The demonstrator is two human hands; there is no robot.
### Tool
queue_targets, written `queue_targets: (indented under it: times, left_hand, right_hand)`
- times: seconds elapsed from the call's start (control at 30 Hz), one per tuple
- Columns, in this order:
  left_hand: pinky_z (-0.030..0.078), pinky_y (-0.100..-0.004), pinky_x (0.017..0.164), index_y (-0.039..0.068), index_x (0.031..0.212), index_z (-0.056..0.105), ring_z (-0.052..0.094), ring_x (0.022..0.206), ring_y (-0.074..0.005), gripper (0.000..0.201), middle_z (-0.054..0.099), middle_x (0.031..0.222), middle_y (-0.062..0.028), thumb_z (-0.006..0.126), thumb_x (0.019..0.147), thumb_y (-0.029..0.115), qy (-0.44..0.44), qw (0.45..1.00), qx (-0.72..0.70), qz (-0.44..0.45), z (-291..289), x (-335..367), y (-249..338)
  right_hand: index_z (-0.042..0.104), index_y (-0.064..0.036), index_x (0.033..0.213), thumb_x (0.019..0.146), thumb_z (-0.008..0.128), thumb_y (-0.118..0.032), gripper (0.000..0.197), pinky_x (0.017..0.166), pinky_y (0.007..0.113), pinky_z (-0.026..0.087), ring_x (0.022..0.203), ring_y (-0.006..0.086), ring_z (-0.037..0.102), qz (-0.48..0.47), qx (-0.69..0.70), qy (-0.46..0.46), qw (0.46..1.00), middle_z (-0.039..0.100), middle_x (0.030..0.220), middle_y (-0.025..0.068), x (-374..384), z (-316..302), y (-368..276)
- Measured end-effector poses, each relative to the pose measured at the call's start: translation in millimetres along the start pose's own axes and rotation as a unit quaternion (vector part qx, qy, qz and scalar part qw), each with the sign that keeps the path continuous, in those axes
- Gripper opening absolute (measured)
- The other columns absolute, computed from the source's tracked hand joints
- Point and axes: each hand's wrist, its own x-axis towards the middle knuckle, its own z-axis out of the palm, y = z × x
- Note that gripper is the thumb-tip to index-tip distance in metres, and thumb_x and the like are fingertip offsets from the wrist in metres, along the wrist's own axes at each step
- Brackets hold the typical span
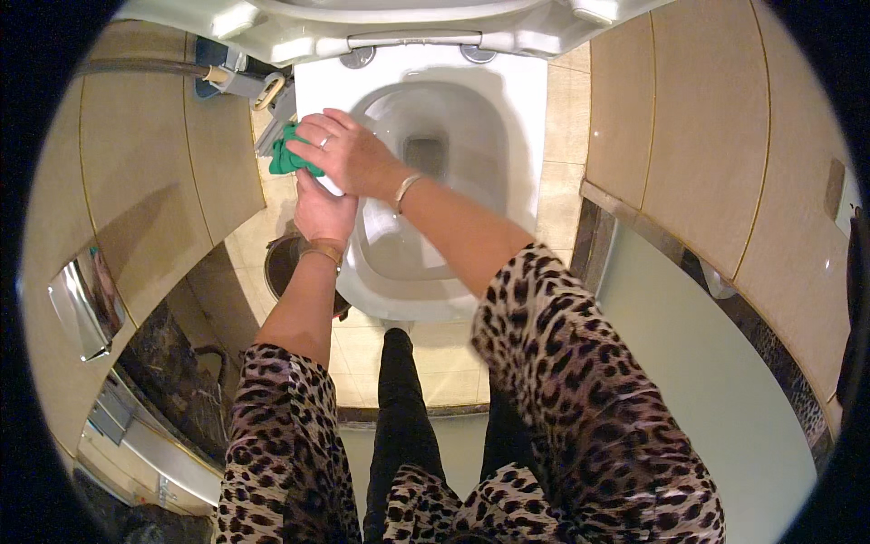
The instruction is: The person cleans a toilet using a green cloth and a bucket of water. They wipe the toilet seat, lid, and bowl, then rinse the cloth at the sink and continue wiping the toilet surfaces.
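Note:
Over the left rim of a white toilet bowl [399,295], my two hands meet. My right hand [355,161], with a ring and a bracelet, is closed over a bunched green cloth [288,156]. Just below it, my left hand [324,213] is closed around a smooth white object [327,185] that shows only in part between the hands, so its kind is unclear. The right hand lies across the left fingers and hides most of them. Some water stands at the bottom of the bowl.
The toilet lid and seat [417,18] are raised at the back. Left of the toilet are a dark round bin [283,263], a grey cleaning tool [283,107] and a pipe [145,67]. A metal paper holder [80,308] hangs on the left wall. Tiled walls [698,118] flank both sides.

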Motion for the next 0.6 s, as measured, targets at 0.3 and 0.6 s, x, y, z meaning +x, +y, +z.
queue_targets:
  times: [0.3,0.6]
  left_hand:
    - [0.051,-0.0506,0.081,0.013,0.140,0.025,0.063,0.095,-0.0418,0.086,0.058,0.116,-0.0214,0.073,0.071,0.030,-0.040,0.998,-0.055,-0.008,-5,-1,-2]
    - [0.053,-0.0484,0.080,0.009,0.141,0.024,0.064,0.095,-0.0408,0.085,0.058,0.114,-0.0235,0.071,0.073,0.032,-0.043,0.999,-0.026,-0.010,-4,4,4]
  right_hand:
    - [0.055,-0.0033,0.124,0.075,0.060,0.000,0.050,0.100,0.044,0.043,0.117,0.0369,0.053,0.056,-0.214,-0.116,0.968,0.057,0.121,0.0187,-68,-165,82]
    - [0.060,-0.0030,0.118,0.069,0.054,0.009,0.051,0.102,0.050,0.043,0.120,0.0421,0.051,0.208,-0.078,-0.094,0.970,0.057,0.121,0.0198,-263,-131,-77]
